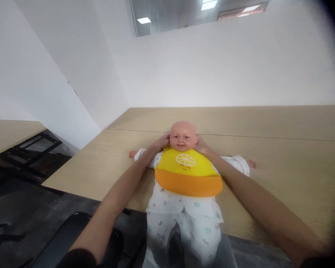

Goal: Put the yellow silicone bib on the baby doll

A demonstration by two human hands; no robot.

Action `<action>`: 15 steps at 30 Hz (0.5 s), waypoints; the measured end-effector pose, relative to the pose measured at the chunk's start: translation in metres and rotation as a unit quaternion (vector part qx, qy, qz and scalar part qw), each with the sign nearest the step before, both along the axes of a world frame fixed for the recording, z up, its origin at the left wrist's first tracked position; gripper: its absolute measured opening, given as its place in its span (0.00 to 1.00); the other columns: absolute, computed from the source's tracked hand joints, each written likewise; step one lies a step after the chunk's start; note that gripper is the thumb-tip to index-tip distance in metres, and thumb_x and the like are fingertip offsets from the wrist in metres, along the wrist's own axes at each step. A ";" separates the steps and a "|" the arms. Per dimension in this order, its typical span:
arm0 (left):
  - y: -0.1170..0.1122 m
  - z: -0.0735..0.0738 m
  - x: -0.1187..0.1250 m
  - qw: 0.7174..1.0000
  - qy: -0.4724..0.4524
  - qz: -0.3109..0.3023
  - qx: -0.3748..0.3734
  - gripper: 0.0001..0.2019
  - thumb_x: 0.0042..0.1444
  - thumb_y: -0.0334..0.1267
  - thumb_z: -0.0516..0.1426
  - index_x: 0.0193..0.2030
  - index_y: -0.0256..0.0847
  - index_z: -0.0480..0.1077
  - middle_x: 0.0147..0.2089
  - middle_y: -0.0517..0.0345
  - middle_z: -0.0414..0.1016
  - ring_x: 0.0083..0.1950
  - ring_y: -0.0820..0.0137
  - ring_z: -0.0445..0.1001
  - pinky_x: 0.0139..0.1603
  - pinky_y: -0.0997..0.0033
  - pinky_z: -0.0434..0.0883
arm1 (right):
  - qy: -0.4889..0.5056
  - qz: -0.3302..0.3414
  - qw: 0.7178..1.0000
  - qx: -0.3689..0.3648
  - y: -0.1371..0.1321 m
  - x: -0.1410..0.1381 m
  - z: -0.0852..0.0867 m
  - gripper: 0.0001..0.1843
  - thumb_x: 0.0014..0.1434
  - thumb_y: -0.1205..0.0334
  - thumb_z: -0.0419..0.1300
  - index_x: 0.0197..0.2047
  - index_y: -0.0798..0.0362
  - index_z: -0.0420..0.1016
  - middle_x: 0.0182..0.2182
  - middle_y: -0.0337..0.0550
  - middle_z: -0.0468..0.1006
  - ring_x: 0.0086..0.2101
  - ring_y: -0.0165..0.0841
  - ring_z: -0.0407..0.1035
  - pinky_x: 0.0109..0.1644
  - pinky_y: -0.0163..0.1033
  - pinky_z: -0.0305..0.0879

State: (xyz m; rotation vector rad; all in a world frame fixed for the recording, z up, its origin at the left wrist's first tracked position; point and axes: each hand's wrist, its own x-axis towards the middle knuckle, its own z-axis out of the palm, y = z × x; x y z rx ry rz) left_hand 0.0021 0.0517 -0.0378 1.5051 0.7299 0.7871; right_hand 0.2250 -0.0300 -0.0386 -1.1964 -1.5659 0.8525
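A baby doll (183, 136) in white patterned clothes lies on its back on the wooden table (281, 163), its legs hanging over the near edge. A yellow and orange silicone bib (187, 172) with a lemon slice print covers its chest. My left hand (159, 143) is at the left side of the doll's neck, and my right hand (202, 145) is at the right side. Both hands reach behind the neck where the bib's strap runs. The fingertips are hidden behind the doll's head.
White partition walls (212, 70) rise behind the table and to its left. A black chair (64, 238) stands at the bottom left on a dark floor. Another table (8, 134) shows at the far left, with black frames beside it.
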 end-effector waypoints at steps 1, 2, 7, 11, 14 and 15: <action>0.000 0.000 0.000 1.000 0.005 -0.002 -0.001 0.17 0.43 0.37 0.72 0.42 0.38 0.84 0.51 0.42 0.85 0.58 0.45 0.79 0.62 0.47 0.73 | 0.005 0.004 1.000 -0.004 -0.001 -0.001 0.002 0.24 0.49 0.45 0.73 0.41 0.56 0.82 0.48 0.57 0.86 0.46 0.50 0.79 0.44 0.46 0.78; 0.001 -0.001 0.000 1.000 0.011 -0.005 -0.002 0.17 0.43 0.37 0.72 0.42 0.39 0.84 0.51 0.43 0.85 0.58 0.45 0.79 0.62 0.48 0.73 | 0.008 0.005 1.000 -0.007 -0.001 -0.002 0.003 0.24 0.48 0.46 0.73 0.41 0.56 0.82 0.48 0.57 0.86 0.47 0.51 0.79 0.45 0.47 0.78; 0.003 -0.002 0.001 1.000 0.020 -0.016 -0.010 0.15 0.44 0.38 0.72 0.41 0.40 0.83 0.48 0.44 0.86 0.57 0.47 0.79 0.63 0.46 0.73 | 0.012 -0.002 1.000 -0.012 0.000 -0.003 0.002 0.24 0.47 0.45 0.74 0.39 0.56 0.82 0.48 0.57 0.86 0.47 0.52 0.79 0.46 0.49 0.79; 0.005 -0.002 -0.002 0.999 0.023 -0.035 -0.022 0.13 0.45 0.39 0.70 0.39 0.39 0.83 0.45 0.45 0.86 0.53 0.51 0.81 0.61 0.47 0.74 | -0.014 0.006 1.000 -0.015 0.002 -0.001 0.001 0.24 0.50 0.47 0.74 0.43 0.57 0.84 0.50 0.57 0.85 0.49 0.53 0.79 0.50 0.50 0.79; 0.008 -0.002 -0.008 0.997 0.029 -0.053 -0.039 0.11 0.46 0.39 0.69 0.36 0.38 0.83 0.44 0.43 0.86 0.52 0.51 0.81 0.60 0.46 0.74 | -0.027 0.016 0.999 -0.016 0.003 0.000 0.003 0.23 0.51 0.50 0.74 0.45 0.57 0.84 0.52 0.57 0.85 0.53 0.55 0.78 0.55 0.53 0.78; 0.009 -0.002 -0.009 0.996 0.031 -0.063 -0.049 0.10 0.46 0.39 0.69 0.36 0.38 0.83 0.42 0.43 0.85 0.52 0.51 0.81 0.61 0.46 0.74 | -0.025 0.019 0.999 -0.019 0.003 0.000 0.004 0.23 0.52 0.51 0.73 0.46 0.57 0.85 0.52 0.57 0.85 0.54 0.55 0.78 0.57 0.55 0.77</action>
